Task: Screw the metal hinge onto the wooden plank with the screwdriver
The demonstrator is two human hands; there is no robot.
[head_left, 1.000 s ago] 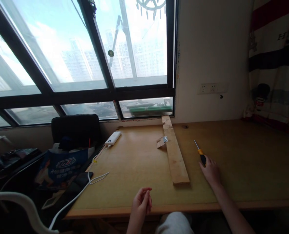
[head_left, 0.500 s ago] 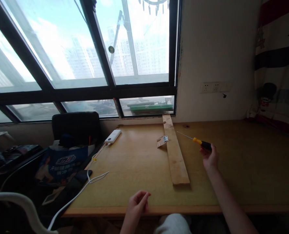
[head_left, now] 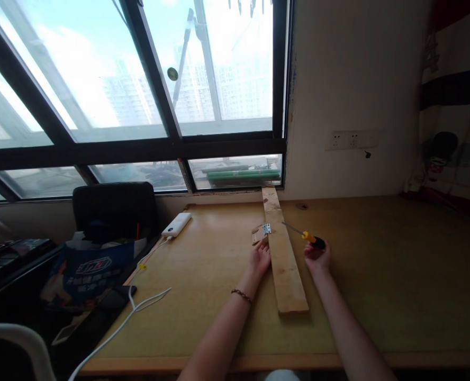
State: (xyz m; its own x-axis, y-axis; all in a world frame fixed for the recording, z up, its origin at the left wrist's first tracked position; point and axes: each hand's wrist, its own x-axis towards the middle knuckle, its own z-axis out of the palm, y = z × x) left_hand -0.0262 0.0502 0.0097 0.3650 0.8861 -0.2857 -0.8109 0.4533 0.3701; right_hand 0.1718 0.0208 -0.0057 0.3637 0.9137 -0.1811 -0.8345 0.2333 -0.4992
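Observation:
A long wooden board (head_left: 286,272) lies on the table, running from the window side toward me. A metal hinge (head_left: 267,229) joins its left edge to a small wooden piece (head_left: 258,233), which sits tilted. My left hand (head_left: 261,256) is beside the board's left edge with fingers curled at the near side of the small piece; its fingertips are partly hidden. My right hand (head_left: 318,258) grips a screwdriver (head_left: 313,240) with a yellow and black handle, right of the board. The screwdriver's shaft points left, its tip near the board's right edge at about hinge level.
A white power bank (head_left: 176,225) with a white cable (head_left: 132,312) lies along the table's left side. A black chair (head_left: 114,209) holding a blue bag (head_left: 96,270) stands to the left. Behind the table (head_left: 378,275) are a window and a wall with sockets (head_left: 344,140).
My left hand has moved from the table's front edge forward to the small wooden piece. My right hand has brought the screwdriver left and slightly nearer the board. The view has shifted a little.

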